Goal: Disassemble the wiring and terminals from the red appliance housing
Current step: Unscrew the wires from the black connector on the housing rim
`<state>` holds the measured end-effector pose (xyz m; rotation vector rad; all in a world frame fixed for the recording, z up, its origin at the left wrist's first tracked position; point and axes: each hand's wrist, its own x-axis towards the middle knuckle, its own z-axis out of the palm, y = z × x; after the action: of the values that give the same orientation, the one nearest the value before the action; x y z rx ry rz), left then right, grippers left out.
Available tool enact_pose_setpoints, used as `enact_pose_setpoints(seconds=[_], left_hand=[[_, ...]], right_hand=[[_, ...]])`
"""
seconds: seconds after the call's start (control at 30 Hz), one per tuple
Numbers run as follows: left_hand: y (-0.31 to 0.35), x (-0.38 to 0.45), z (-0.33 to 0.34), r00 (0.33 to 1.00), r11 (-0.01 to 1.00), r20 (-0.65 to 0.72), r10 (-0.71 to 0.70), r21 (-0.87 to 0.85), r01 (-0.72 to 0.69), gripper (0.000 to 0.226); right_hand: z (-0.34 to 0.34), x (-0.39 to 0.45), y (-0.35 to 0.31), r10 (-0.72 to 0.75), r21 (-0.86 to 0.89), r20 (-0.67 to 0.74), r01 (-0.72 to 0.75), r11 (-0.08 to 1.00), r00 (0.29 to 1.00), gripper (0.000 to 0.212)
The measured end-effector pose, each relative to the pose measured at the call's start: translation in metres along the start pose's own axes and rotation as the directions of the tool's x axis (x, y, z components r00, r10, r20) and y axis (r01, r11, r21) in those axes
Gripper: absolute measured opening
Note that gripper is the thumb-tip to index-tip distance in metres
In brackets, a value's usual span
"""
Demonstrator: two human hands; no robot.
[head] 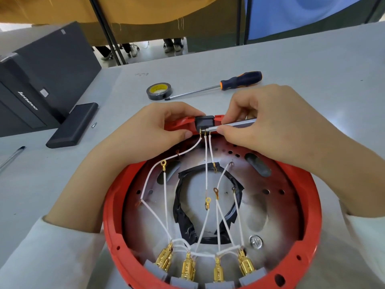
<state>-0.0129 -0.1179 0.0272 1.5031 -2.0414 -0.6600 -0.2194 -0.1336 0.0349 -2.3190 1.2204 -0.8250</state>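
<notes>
On grey table: round red housing (312, 205), white wires (206, 163); left hand (145, 130) grip pinches rim, right hand (268, 122) grips silver tool (237, 124).

Glossy red plastic housing (210, 215) around a dull, scorched metal plate (256, 213). Inside it, shiny brass-coloured terminals (188, 268) on smooth white wires (206, 163). Beyond it, matt grey table (312, 65).

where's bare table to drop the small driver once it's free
Bare table right of the orange-handled screwdriver, beyond the right hand. Another patch lies between the pen and the red housing. Crowded around the tape roll and black stand.
</notes>
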Motion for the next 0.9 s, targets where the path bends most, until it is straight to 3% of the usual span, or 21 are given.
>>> enact_pose_setpoints(seconds=[0.7,0.9], left_hand=[[-0.0024,0.0017,-0.0007,1.0,1.0,-0.002,0.004,0.014,-0.004,0.038],[-0.0031,0.0024,0.0,1.0,1.0,-0.009,-0.009,0.022,0.009,0.037]], right_hand=[[0.0064,0.0029,0.003,0.023,-0.036,-0.042,-0.025,0.999,0.999,0.007],[0.0067,0.0063,-0.0005,-0.004,-0.191,-0.032,-0.002,0.982,0.999,0.009]])
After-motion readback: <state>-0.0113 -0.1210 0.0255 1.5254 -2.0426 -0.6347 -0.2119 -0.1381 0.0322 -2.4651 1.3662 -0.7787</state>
